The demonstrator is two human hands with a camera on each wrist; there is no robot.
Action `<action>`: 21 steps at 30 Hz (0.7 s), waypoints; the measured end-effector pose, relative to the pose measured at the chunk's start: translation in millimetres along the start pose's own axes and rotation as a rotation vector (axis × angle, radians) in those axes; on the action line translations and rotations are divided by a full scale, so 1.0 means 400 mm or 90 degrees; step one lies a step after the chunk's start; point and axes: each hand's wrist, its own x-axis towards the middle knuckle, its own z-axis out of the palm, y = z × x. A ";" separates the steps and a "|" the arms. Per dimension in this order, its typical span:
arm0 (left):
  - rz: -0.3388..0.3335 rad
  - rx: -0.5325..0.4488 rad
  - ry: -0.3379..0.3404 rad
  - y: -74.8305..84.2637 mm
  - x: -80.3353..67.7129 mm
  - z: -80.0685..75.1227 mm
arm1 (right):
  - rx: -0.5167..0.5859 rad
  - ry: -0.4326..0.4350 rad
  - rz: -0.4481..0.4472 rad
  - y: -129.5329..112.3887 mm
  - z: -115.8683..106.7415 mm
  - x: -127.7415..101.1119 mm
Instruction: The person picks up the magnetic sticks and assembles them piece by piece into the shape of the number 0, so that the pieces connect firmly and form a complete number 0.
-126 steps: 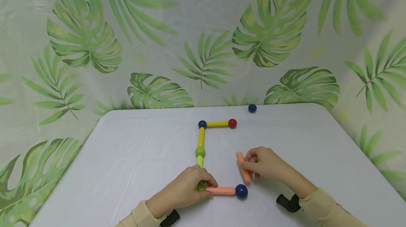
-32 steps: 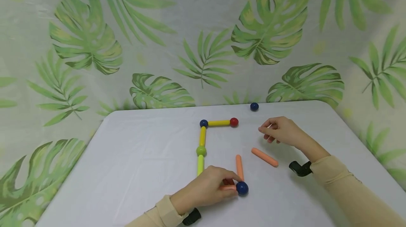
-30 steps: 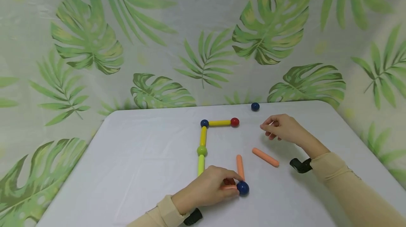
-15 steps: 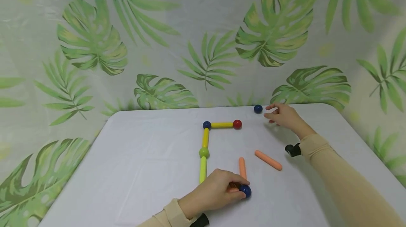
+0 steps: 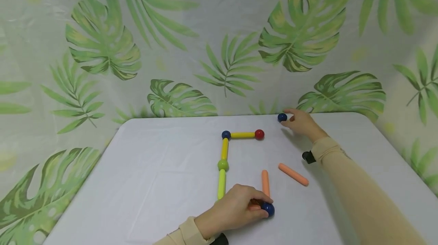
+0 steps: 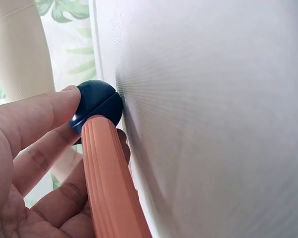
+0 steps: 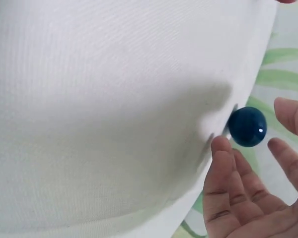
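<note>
The right hand (image 5: 302, 123) reaches across to the far edge of the table (image 5: 164, 169), fingers spread and relaxed around a loose blue ball (image 5: 282, 117) without closing on it; in the right wrist view the fingertips (image 7: 223, 148) flank the ball (image 7: 247, 126) but appear just apart from it. The left hand (image 5: 236, 210) stays near, pinching the near blue ball (image 5: 268, 209) and the orange rod (image 6: 109, 183) joined to it, thumb on the ball (image 6: 97, 101).

Between them lies the frame: yellow rods, a green ball (image 5: 222, 164), a small blue ball (image 5: 226, 135) and a red ball (image 5: 259, 134) in an L. One orange stick (image 5: 265, 178) stands up from the near ball; another orange stick (image 5: 293, 174) lies loose to its right.

The risk, as I judge it: the loose ball sits right at the far edge (round and free to roll), so a clumsy touch could knock it off.

The table wears a plain white cloth, faintly creased; behind hangs a curtain (image 5: 102, 47) printed with green leaves.
</note>
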 end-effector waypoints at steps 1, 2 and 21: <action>-0.002 0.002 0.001 0.000 0.000 -0.001 | -0.004 -0.002 -0.003 -0.001 0.003 0.005; -0.003 0.001 0.001 0.001 -0.001 -0.002 | -0.010 -0.003 -0.004 -0.003 0.006 0.009; 0.011 0.020 0.011 0.003 -0.007 -0.004 | -0.033 0.009 -0.016 0.017 0.028 0.050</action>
